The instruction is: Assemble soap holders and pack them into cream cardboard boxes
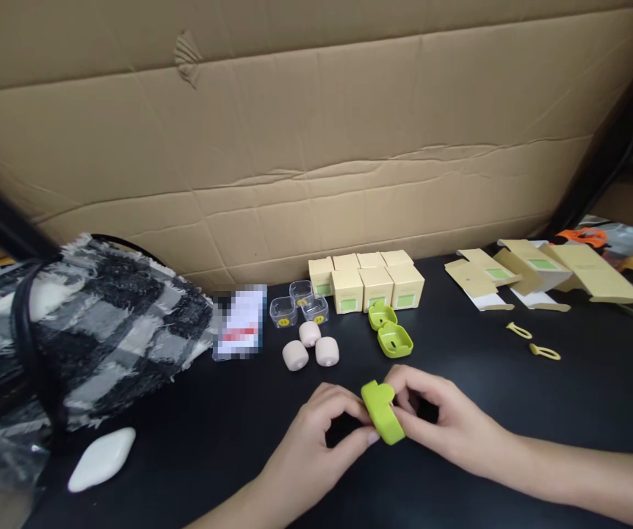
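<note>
Between both hands, above the front of the black table, a lime-green earbud case cover [383,413] is held tilted. My left hand [327,433] pinches its left side with thumb and fingers. From the other side my right hand [432,408] grips the same cover, its fingertips partly hidden behind it. Just beyond the hands lies another green cover [395,341], spread open. Left of that sit three pale pink rounded cases [295,355], and behind them three clear plastic boxes [283,313] with yellow stickers.
Several small cream boxes [348,290] stand in rows before the cardboard wall [316,147]. Unfolded cartons [537,268] and two yellow loop straps [545,353] lie at right. A checkered bag [145,330], a pixelated packet [241,323] and a white rounded object [101,459] are at left.
</note>
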The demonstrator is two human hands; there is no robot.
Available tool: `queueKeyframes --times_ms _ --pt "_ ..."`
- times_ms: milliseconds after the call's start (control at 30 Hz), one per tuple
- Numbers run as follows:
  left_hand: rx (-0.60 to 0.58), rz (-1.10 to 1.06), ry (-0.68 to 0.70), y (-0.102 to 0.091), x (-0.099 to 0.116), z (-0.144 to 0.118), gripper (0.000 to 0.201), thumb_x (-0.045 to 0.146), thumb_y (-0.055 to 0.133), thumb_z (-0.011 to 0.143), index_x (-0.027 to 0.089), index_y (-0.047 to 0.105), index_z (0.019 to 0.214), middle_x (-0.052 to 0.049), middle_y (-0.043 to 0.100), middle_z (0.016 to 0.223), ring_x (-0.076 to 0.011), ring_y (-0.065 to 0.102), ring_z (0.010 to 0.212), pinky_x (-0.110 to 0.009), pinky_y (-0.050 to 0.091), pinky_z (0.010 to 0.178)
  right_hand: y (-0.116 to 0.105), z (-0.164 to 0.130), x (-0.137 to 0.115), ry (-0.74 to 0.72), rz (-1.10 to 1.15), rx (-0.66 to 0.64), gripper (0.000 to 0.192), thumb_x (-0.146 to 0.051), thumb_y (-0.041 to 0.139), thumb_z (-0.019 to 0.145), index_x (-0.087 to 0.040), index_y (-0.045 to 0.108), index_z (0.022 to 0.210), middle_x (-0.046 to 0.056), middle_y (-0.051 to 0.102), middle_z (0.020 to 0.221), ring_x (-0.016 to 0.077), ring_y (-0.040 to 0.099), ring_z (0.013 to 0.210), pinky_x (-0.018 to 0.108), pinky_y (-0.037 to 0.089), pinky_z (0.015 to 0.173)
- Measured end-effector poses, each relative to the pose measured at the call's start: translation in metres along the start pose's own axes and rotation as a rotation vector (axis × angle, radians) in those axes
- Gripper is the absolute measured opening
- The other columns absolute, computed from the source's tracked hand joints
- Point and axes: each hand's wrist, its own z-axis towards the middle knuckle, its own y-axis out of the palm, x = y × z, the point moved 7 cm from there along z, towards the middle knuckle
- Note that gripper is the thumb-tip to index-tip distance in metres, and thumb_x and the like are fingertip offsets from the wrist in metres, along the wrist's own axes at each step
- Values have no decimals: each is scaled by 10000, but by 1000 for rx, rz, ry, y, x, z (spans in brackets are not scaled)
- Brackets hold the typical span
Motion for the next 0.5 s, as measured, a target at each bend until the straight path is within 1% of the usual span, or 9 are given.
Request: queueKeyframes --times_ms 100,233,333,500 --pt "-38 34 7 3 1 -1 56 179 687 806 187 642 773 -24 648 859 -194 584 920 -296 433 855 5 -1 0 14 19 -51 132 -239 543 884 -169 583 779 -34 484 663 103 439 578 208 396 548" --pt "-96 80 64 6 5 -3 68 163 663 830 180 637 770 -28 656 839 -193 569 913 -289 436 838 7 0 -1 15 9 -103 112 -194 562 868 -156 636 794 -22 512 696 97 432 580 206 370 537" --pt "-95 92 91 6 6 -3 74 149 639 841 173 640 771 -43 670 849 -194 572 905 -292 443 830 7 0 -3 4 -12 -114 118 -167 550 866 -151 648 801 -19 510 705 98 438 585 209 368 544" --pt "-77 111 137 8 8 -3 85 92 647 790 169 629 758 -55 682 863 -196 581 912 -294 455 828 9 -2 -6 -35 -55 -128 116 -126 553 834 -155 652 782 -24 504 681 100 442 577 213 367 548"
